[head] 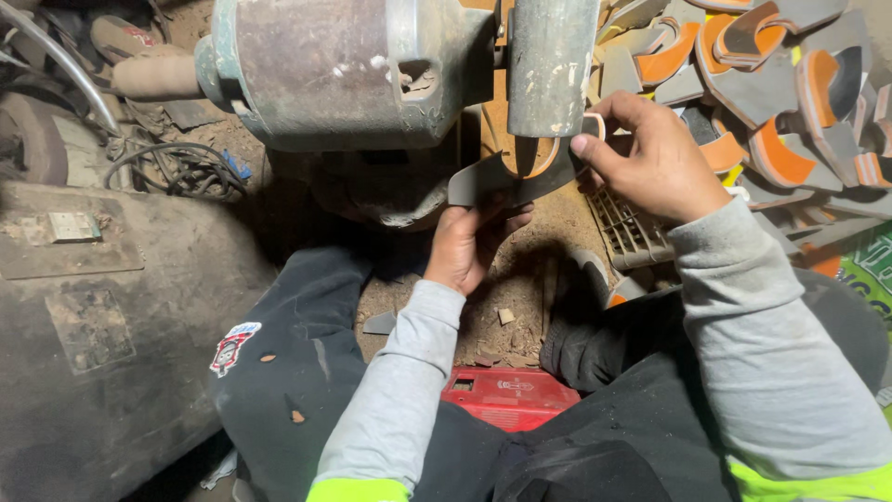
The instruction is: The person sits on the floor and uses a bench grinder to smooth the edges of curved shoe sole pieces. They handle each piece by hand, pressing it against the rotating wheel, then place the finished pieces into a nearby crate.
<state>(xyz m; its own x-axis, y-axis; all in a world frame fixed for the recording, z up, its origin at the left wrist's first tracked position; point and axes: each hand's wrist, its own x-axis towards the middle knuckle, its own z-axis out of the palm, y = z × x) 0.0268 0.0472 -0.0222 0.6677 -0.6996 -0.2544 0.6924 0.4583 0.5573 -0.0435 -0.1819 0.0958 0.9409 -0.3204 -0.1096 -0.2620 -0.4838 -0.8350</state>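
A flat grey shoe sole piece (483, 177) with an orange-edged cutout is pressed up under the grinding wheel (550, 65) of a worn bench grinder (344, 70). My left hand (469, 244) supports the sole from below at its near end. My right hand (650, 158) pinches its far end beside the wheel, thumb on top. Both arms wear grey sleeves with yellow-green cuffs.
A heap of grey and orange sole pieces (771, 93) lies at the upper right. A plastic grille (627, 228) sits below my right hand. A red box (509, 395) rests between my dark-trousered knees. Cables (177, 167) and a dusty dark slab (102, 316) fill the left.
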